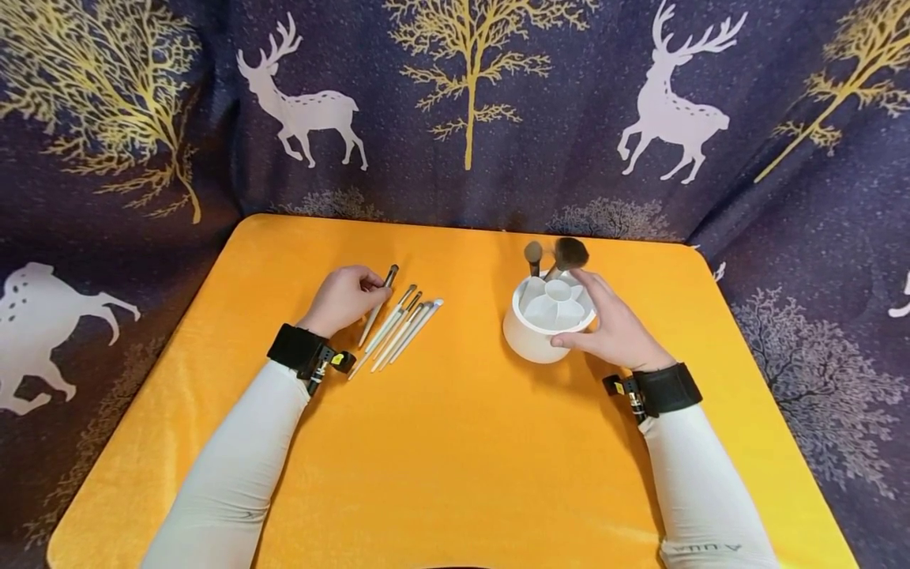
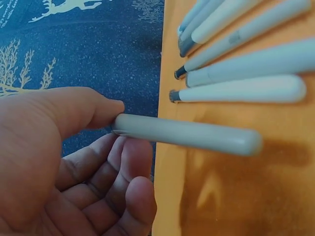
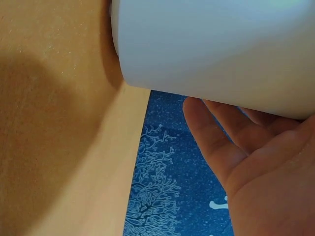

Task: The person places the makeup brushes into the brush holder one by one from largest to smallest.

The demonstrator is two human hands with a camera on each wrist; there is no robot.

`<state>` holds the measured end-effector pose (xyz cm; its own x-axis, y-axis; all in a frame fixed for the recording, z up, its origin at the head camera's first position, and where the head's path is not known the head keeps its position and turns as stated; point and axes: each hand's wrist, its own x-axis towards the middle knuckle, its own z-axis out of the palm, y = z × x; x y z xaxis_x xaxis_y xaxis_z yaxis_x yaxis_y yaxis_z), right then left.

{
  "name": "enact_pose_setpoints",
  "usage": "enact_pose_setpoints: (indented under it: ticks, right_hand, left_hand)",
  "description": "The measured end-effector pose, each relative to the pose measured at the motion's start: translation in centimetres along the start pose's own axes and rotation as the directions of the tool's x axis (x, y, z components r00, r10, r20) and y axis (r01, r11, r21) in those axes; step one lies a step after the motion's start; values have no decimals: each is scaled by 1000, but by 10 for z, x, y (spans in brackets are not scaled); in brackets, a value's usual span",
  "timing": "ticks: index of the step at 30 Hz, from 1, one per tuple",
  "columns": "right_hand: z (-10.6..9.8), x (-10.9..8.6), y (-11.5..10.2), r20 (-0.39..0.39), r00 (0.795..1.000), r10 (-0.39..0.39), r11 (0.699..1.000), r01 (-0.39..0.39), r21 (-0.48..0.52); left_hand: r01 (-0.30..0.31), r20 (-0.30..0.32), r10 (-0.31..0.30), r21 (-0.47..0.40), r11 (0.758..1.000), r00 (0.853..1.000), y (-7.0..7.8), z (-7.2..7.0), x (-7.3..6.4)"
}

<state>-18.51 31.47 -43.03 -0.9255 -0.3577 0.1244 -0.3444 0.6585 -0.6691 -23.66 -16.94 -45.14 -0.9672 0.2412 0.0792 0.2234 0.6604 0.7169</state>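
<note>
My left hand [image 1: 343, 299] pinches a makeup brush [image 2: 192, 133] between thumb and fingers, its pale rounded handle end pointing toward the table. Its dark bristle tip stands out past my fingers in the head view. Right beside it lie several slim makeup brushes [image 1: 402, 325] with pale handles, side by side on the tabletop. My right hand [image 1: 620, 325] grips a round white brush holder [image 1: 529, 338], thumb on the near side and fingers around the right side. Two brushes stand in the holder's compartments: a small one [image 1: 534, 253] and a large fluffy one [image 1: 571, 254].
An orange cloth covers the table [image 1: 455, 458]. Behind it hangs a dark blue curtain [image 1: 426, 190] printed with white deer and golden trees. Black straps [image 1: 667, 389] with small cameras sit on both wrists.
</note>
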Motion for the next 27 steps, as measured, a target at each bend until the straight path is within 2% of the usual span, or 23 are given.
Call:
enact_pose_setpoints:
  ticks: [13,22,27]
  right_hand:
    - [-2,1,1,4,1000,-12,1000,12,1]
    - [0,-1,0,-1,1000,-16,1000,16,3]
    - [-1,1,0,-4,1000,-25,1000,25,5]
  left_hand:
    - [-78,-105,76,-20,997,992,8,3,2]
    - [-124,-121,120,-29,992,985,17,3,-1]
    - [-131,-131,124,-45,990,984,25,4,0]
